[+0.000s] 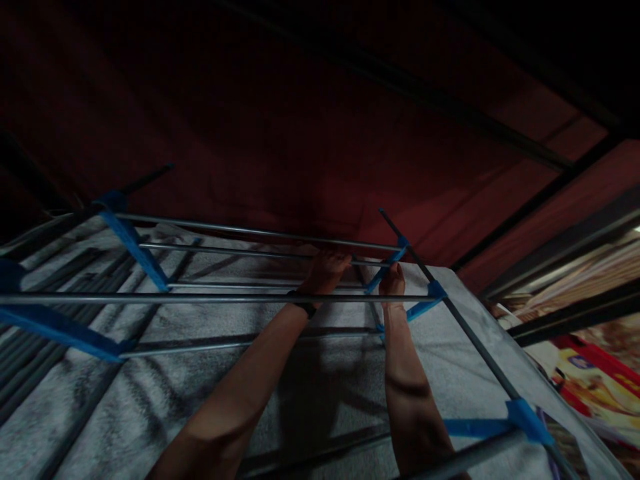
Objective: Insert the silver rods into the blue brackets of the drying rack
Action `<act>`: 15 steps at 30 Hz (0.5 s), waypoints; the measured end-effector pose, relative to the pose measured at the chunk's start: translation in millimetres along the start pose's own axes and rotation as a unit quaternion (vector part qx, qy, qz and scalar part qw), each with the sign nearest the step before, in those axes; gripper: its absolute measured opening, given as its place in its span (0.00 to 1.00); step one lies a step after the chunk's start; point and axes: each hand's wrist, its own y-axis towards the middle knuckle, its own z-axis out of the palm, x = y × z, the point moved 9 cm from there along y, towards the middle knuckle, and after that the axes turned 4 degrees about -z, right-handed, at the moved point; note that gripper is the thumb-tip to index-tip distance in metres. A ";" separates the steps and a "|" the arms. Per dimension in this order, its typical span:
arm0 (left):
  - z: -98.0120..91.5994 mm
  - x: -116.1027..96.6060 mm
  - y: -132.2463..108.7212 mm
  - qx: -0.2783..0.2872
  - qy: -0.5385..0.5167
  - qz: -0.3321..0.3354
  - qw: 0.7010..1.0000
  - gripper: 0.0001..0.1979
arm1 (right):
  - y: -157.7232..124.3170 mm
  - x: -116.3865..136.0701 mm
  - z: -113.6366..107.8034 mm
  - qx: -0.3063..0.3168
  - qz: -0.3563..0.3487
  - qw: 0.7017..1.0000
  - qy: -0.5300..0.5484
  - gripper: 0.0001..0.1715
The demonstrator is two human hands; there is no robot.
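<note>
My L hand is gripping a thin metal rod of the tube rack, over grey cloth; my R hand is resting at the blue bracket nr its end, grip unclear. Prob. best: keeping both aligned, w/o twisting.

1. Left hand: a metal rod crosses before its wrist, hiding part of the dark wristband; its grip is too dim to tell.
2. Right hand: most fingers are hidden, so its grip is unclear.
3. Both forearms leave by the bottom edge.
4. The rack is cut off at left and bottom.
5. Lower right: a colourful package is cut off, its print unreadable.
</note>
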 end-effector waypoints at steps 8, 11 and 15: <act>-2.9 0.7 -0.3 0.005 -0.004 -0.007 1.000 0.12 | 1.7 -8.2 -2.3 -0.036 0.048 0.995 0.077 0.12; -3.7 -0.6 0.1 0.016 -0.019 -0.004 1.000 0.13 | 0.0 -4.2 -0.4 -0.037 0.038 0.995 0.081 0.13; -2.4 -1.4 -0.5 0.015 -0.011 -0.016 1.000 0.12 | -2.6 0.3 0.8 -0.036 0.029 0.998 0.047 0.12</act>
